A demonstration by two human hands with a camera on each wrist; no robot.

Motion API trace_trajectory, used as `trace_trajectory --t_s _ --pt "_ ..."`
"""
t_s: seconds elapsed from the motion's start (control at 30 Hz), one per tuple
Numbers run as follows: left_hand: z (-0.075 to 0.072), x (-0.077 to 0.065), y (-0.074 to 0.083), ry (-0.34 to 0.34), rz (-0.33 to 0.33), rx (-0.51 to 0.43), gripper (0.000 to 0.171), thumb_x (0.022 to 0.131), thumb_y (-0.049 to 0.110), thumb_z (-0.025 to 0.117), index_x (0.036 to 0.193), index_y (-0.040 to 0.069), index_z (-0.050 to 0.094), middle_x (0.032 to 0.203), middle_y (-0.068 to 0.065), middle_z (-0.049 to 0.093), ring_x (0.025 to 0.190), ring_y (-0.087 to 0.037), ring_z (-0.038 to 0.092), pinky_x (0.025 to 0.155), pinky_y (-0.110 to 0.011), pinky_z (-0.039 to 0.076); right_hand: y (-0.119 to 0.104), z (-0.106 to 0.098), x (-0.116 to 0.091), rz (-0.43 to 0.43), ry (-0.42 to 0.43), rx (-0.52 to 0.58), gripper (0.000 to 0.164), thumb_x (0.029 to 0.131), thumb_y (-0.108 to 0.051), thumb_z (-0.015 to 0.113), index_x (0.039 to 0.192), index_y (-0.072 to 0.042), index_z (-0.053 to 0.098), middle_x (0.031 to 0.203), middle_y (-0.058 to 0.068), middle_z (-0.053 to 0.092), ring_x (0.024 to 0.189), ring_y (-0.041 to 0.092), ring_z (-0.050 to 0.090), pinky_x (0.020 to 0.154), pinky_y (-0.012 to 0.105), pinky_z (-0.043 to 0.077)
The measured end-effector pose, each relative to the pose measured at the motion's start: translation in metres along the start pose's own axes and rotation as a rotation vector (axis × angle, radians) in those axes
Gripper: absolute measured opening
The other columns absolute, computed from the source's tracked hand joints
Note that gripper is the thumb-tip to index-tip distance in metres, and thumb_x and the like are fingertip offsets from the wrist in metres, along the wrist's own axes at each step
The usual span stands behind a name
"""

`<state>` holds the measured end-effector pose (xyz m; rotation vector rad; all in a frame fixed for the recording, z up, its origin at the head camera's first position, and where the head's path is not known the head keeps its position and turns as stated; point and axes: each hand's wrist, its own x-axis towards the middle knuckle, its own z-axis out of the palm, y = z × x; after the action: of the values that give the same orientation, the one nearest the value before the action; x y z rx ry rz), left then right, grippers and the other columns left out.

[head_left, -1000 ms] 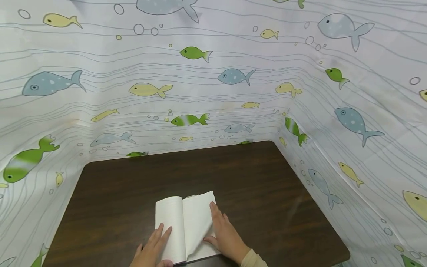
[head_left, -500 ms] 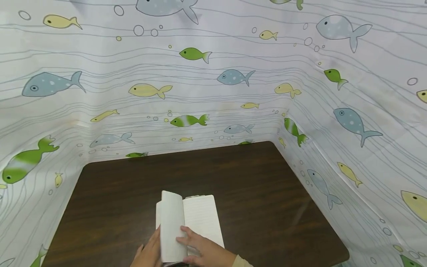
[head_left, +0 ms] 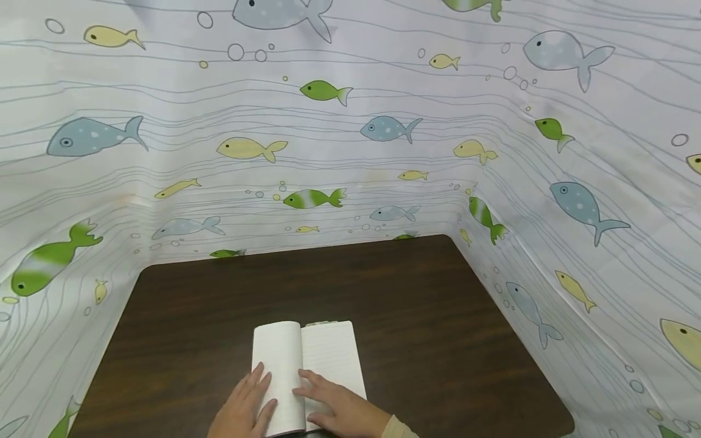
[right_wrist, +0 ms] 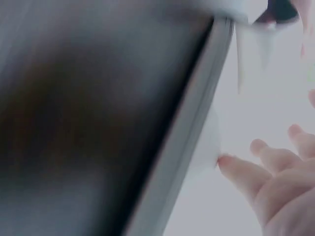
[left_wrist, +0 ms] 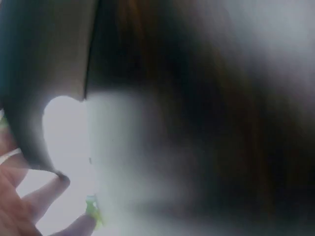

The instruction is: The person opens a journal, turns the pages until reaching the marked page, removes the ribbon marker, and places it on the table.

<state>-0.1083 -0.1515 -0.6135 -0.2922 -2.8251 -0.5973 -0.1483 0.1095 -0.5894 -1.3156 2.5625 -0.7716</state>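
Observation:
An open notebook (head_left: 282, 350) with pale pages lies near the front of the dark table, its right-hand page (head_left: 331, 347) faintly ruled. My left hand (head_left: 243, 404) rests on the left-hand page with its fingers extended. Across the lower part of the right-hand page lies my right hand (head_left: 345, 407), its fingertips at the centre fold. In the left wrist view, the left hand (left_wrist: 29, 201) shows spread fingers beside a dark cover edge. The right wrist view shows the right hand (right_wrist: 280, 177) with fingers extended over a bright page, near the notebook's thick page edge (right_wrist: 187, 132).
The dark wood-grain table (head_left: 328, 274) has rounded corners and extends behind and to both sides of the notebook. White fabric (head_left: 350, 109) printed with fish and wavy lines surrounds it at the back and sides.
My right hand has moved left from the right page's outer edge to the fold, and a page has turned over to the left. My left hand now lies on top of that page.

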Motion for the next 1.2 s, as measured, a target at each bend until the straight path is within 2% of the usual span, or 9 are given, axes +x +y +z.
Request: trace_trajectory --t_s 0.07,0.17,0.27,0.37,0.47,0.7,0.9,1.03,1.2 --pt "0.005 -0.002 0.003 -0.011 -0.053 0.026 0.056 0.090 0.055 0.059 0.130 0.016 0.061 0.146 -0.009 0.048 0.128 -0.034 0.049 0.097 -0.061 0.041 0.012 -0.003 -0.006 0.074 0.041 -0.035 0.051 0.098 -0.036 0.055 0.145 -0.022 0.043 0.158 0.004 0.029 0.142 0.020 0.034 0.106 0.037 0.041" --pt "0.007 -0.003 0.006 -0.033 -0.106 0.042 0.064 0.088 0.062 0.056 0.128 0.013 0.061 0.143 -0.012 0.050 0.128 -0.035 0.048 0.098 -0.064 0.037 0.030 -0.010 -0.020 0.207 0.019 -0.133 0.065 0.089 -0.041 0.066 0.146 -0.021 0.043 0.157 0.005 0.031 0.143 0.023 0.031 0.107 0.049 0.038" --pt "0.008 -0.002 0.007 -0.046 -0.098 0.043 0.065 0.086 0.058 0.061 0.126 0.008 0.062 0.141 -0.016 0.052 0.126 -0.036 0.050 0.096 -0.062 0.039 0.043 -0.019 -0.033 0.318 -0.035 -0.149 0.083 0.076 -0.042 0.077 0.147 -0.020 0.041 0.158 0.002 0.029 0.145 0.025 0.026 0.104 0.063 0.033" --pt "0.008 0.000 0.007 -0.060 -0.085 0.020 0.062 0.085 0.051 0.067 0.125 0.004 0.062 0.140 -0.018 0.052 0.124 -0.036 0.052 0.094 -0.060 0.042 0.050 -0.025 -0.038 0.379 -0.053 -0.101 0.095 0.067 -0.041 0.082 0.149 -0.021 0.038 0.159 -0.003 0.026 0.146 0.027 0.024 0.102 0.068 0.030" --pt "0.007 0.002 0.006 -0.105 -0.103 -0.033 0.066 0.086 0.051 0.065 0.129 0.001 0.058 0.142 -0.019 0.050 0.124 -0.037 0.053 0.092 -0.062 0.042 0.051 -0.027 -0.038 0.383 -0.042 -0.100 0.098 0.065 -0.041 0.083 0.149 -0.021 0.038 0.158 -0.004 0.027 0.145 0.029 0.025 0.102 0.069 0.030" --pt "0.003 0.005 0.008 -0.231 -0.196 -0.106 0.091 0.084 0.075 0.046 0.143 0.006 0.044 0.149 -0.019 0.041 0.126 -0.040 0.049 0.095 -0.068 0.038 0.049 -0.026 -0.036 0.389 0.005 -0.131 0.096 0.062 -0.038 0.084 0.147 -0.022 0.042 0.156 -0.006 0.032 0.144 0.030 0.029 0.100 0.069 0.032" --pt "0.004 0.002 0.008 -0.193 -0.162 -0.110 0.083 0.089 0.068 0.047 0.145 0.007 0.040 0.149 -0.018 0.040 0.128 -0.039 0.049 0.094 -0.067 0.039 0.048 -0.021 -0.036 0.337 0.096 -0.152 0.086 0.063 -0.042 0.078 0.142 -0.021 0.050 0.152 -0.004 0.040 0.139 0.033 0.036 0.093 0.073 0.035" --pt "0.005 0.001 0.008 -0.173 -0.134 -0.114 0.077 0.092 0.061 0.050 0.144 0.004 0.041 0.148 -0.020 0.041 0.128 -0.041 0.048 0.093 -0.067 0.038 0.050 -0.015 -0.033 0.307 0.167 -0.264 0.077 0.062 -0.048 0.071 0.134 -0.021 0.060 0.145 -0.003 0.050 0.133 0.034 0.046 0.091 0.075 0.034" --pt "0.006 0.000 0.008 -0.158 -0.119 -0.085 0.075 0.091 0.058 0.053 0.142 0.004 0.044 0.147 -0.020 0.043 0.127 -0.040 0.049 0.092 -0.066 0.040 0.052 -0.017 -0.029 0.334 0.112 -0.357 0.082 0.058 -0.056 0.066 0.133 -0.026 0.059 0.144 -0.006 0.049 0.133 0.031 0.046 0.098 0.077 0.023"
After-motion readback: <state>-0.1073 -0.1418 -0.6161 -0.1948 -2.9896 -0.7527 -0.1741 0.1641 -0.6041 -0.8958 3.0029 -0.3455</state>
